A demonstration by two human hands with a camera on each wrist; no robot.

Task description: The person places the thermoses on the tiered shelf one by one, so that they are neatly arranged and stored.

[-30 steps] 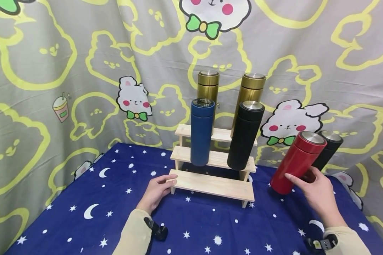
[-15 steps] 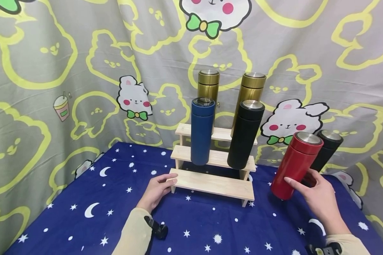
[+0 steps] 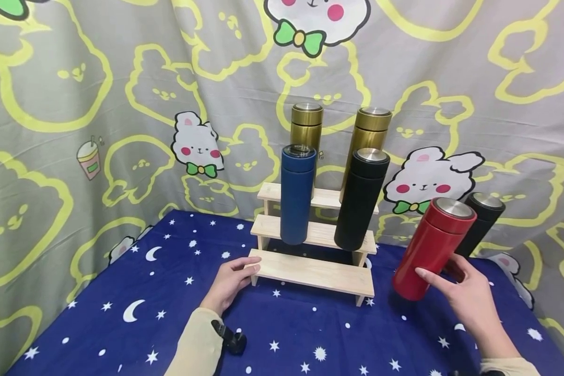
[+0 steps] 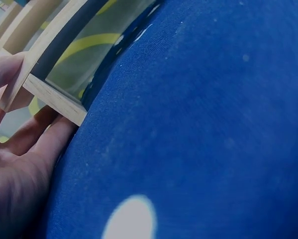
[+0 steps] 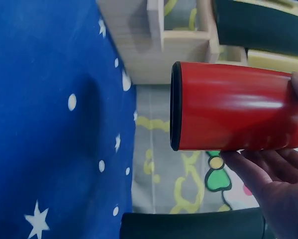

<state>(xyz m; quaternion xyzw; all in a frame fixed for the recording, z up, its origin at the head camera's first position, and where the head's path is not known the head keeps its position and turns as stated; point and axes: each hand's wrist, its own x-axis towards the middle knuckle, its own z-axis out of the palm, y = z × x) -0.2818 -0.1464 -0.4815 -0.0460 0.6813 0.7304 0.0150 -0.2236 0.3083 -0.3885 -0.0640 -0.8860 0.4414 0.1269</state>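
My right hand (image 3: 472, 295) grips a red thermos (image 3: 432, 250) with a steel-topped lid, thumb on the near side. The thermos tilts, and in the right wrist view its black-rimmed base (image 5: 176, 106) is off the cloth. My left hand (image 3: 230, 284) holds the left end of the lowest step of a three-step wooden display rack (image 3: 310, 272), thumb on top. In the left wrist view its fingers (image 4: 51, 137) reach beside the rack's leg. A blue thermos (image 3: 297, 198) and a black thermos (image 3: 363, 201) stand on the middle step; two gold thermoses (image 3: 306, 125) stand on the top step.
Another black thermos (image 3: 486, 214) stands at the right, partly hidden behind the red one. Dark blue cloth (image 3: 169, 313) with stars and moons covers the table. A grey patterned curtain (image 3: 244, 94) hangs behind and at the sides.
My right hand has brought the red thermos slightly nearer to me and left toward the rack. My left hand stays on the step's end.
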